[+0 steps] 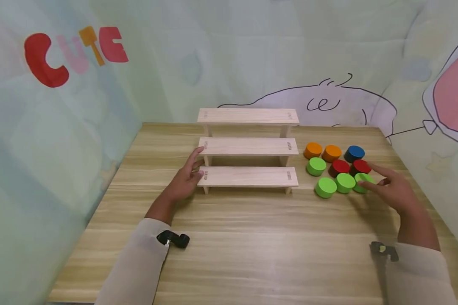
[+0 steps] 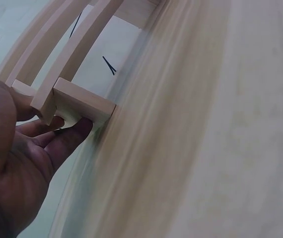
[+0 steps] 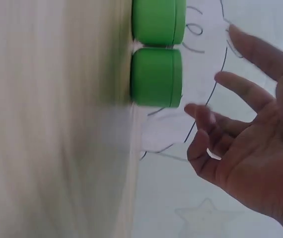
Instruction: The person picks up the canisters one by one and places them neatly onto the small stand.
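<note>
As pastel printed walls point(image 1: 175, 63) edge the tan wood-grained desk point(image 1: 267, 245), left fingers point(image 1: 191, 160) grip a tiered pale-wood stand point(image 1: 248, 176). Spread right fingers point(image 1: 381, 170) hold nothing near smooth green cylinders point(image 1: 326, 186).

On the table point(image 1: 252, 254), toward the back, stands a stepped stand point(image 1: 248, 146), its lowest shelf point(image 1: 248, 176) in front and its top shelf point(image 1: 248, 115) at the rear. Nine round blocks point(image 1: 339, 167) lie to its right in three rough rows of three, one behind another. The left fingers point(image 1: 193, 160) are at the stand's left end; the right fingers point(image 1: 381, 170) are at the rows' right end. The wall point(image 1: 175, 63) rises behind the table and along both sides.
</note>
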`<state>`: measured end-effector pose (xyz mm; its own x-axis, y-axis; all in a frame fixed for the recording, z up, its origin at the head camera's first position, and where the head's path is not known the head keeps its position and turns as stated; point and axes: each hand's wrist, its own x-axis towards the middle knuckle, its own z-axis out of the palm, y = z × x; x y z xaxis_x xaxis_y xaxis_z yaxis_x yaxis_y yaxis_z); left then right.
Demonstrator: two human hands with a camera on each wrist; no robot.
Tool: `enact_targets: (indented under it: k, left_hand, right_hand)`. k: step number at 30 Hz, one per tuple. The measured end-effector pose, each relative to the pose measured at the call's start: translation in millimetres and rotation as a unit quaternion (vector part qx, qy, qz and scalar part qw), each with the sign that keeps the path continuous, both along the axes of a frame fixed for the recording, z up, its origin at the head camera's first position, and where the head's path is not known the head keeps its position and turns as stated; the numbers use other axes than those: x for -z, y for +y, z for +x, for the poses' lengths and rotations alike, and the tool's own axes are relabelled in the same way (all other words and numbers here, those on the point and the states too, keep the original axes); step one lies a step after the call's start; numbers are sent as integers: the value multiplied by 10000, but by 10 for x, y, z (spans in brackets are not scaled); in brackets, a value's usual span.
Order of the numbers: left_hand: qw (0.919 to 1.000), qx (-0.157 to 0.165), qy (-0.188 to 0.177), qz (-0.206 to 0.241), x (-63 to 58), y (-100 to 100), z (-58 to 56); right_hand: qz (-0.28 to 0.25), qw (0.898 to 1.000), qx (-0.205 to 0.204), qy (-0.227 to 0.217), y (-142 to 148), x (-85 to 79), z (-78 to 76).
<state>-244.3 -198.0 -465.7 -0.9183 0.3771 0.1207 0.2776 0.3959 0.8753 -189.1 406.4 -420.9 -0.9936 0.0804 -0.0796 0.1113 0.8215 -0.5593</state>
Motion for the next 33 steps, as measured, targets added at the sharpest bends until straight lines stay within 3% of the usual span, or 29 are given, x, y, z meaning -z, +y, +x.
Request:
enact_targets:
  k: [7, 18, 33]
  left_hand:
    - [10000, -33, -52, -23, 12, 16, -17]
    - [9999, -112, -46, -115, 12, 16, -4]
    - [10000, -49, -2, -70, 31, 7, -12]
  right_hand:
    - [-205, 9992, 98, -322, 91, -34, 38]
    - [192, 9956, -68, -917, 149, -29, -83]
    - [473, 9954, 143, -821, 86, -36, -70]
